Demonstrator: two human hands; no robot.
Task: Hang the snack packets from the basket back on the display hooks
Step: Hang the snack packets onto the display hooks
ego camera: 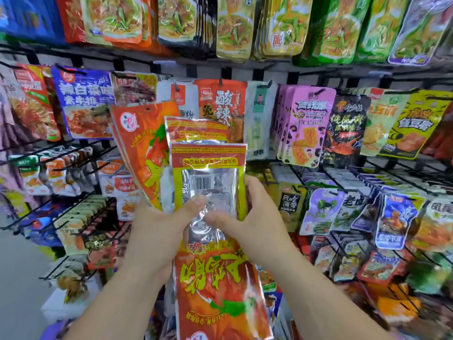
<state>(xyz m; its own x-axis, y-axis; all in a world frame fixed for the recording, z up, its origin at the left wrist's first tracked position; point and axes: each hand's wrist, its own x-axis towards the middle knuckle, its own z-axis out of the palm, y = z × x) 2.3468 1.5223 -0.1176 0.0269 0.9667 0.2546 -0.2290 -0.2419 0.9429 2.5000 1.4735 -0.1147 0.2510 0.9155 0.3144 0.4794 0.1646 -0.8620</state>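
A bunch of orange snack packets [208, 173] is held up just left of the pink packets [306, 128] hanging on the rack. The bunch is gripped by the left hand [157, 231], with the thumb in front and the fingers curled behind. The front packet is also pinched by the right hand [255, 217]. One more packet [215, 285] hangs upside down, lower than the pink packets and to their left. None of these is on the display hooks [318, 91] yet, so the job looks far from done. The basket is not seen.
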